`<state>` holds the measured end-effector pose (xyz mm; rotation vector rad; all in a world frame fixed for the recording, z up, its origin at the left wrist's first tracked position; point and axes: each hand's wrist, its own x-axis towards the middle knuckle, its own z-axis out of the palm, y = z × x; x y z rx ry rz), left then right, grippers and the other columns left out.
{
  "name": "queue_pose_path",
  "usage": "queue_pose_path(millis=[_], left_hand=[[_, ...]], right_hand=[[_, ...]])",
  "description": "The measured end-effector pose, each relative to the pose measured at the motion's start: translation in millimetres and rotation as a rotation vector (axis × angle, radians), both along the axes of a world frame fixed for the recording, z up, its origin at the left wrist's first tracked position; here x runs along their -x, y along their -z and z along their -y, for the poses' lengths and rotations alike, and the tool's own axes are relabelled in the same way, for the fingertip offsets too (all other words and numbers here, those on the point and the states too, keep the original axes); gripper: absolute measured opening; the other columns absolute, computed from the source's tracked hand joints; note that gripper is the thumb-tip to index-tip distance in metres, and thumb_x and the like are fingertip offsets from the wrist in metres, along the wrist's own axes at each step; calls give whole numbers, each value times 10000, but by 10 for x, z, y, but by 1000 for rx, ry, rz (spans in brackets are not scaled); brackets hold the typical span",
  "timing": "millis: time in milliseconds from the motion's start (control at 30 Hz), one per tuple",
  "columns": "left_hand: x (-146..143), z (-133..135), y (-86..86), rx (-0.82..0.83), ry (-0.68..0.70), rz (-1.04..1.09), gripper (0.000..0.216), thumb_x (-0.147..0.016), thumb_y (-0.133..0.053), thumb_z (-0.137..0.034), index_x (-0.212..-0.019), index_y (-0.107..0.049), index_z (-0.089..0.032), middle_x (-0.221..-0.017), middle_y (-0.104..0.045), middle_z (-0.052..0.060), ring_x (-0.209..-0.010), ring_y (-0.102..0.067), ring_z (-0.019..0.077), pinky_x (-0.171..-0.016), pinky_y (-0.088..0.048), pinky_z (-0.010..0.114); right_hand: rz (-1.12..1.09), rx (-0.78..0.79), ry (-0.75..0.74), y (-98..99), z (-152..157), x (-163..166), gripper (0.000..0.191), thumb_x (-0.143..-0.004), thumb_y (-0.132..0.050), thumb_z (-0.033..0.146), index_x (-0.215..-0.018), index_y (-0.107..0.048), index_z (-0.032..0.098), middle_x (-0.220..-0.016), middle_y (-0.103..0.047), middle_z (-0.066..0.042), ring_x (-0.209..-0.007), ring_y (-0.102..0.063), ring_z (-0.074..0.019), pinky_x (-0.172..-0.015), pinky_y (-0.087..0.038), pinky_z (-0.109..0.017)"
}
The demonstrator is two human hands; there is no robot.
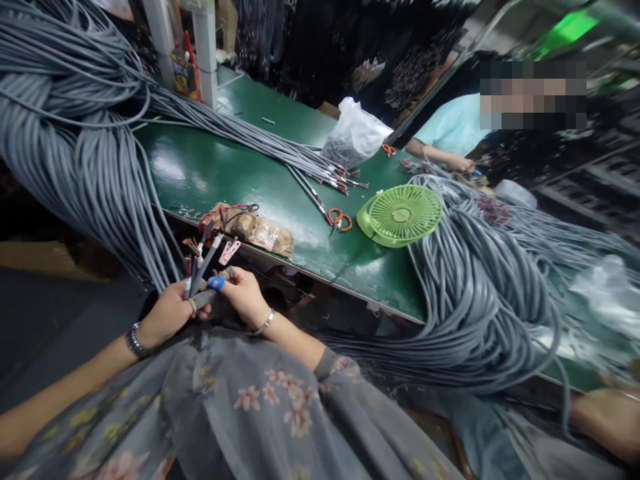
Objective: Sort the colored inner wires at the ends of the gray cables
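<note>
My left hand (170, 313) is closed around several grey cables (203, 270), whose stripped ends with coloured wires point up. Close beside it, my right hand (247, 298) is closed in a pinch, blue tape on its thumb; what lies between its fingertips is too small to make out. Grey wrapping covers some fingertips. Just above the hands, a pink clip (230, 252) sits at the table edge. Behind it lies a lumpy block wrapped in brown tape (267, 237), with coloured wires (216, 220) at its left end.
The green table (310, 250) bears a green fan (400, 215), orange-handled scissors (340, 220), a cable bundle (260, 137) and a plastic bag (356, 130). Large cable coils hang left (95, 153) and right (465, 293). A co-worker's hand (460, 163) is across the table; another person's arm (607, 417) shows at right.
</note>
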<state>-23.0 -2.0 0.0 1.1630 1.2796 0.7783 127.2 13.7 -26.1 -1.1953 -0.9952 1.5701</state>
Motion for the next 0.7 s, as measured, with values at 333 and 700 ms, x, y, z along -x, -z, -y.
queue_pose_path(millis=[333, 700], left_hand=[[-75, 10, -35, 32, -307, 200, 326, -502, -866, -445, -560, -668, -193, -485, -628, -2, -434, -537, 123, -426, -408, 229], [-54, 47, 51, 23, -172, 159, 270, -573, -815, -389, -528, -632, -196, -458, -604, -8, -421, -507, 113, -417, -413, 233]], right_hand=[[2, -107, -76, 3, 142, -55, 438, -652, -806, 575, -629, -572, 205, -597, -573, 24, -590, -515, -126, -568, -451, -266], [-127, -5, -125, -7, -8, -36, 415, -612, -895, 474, -841, -691, 195, -682, -646, 28, -595, -545, -109, -541, -452, -233]])
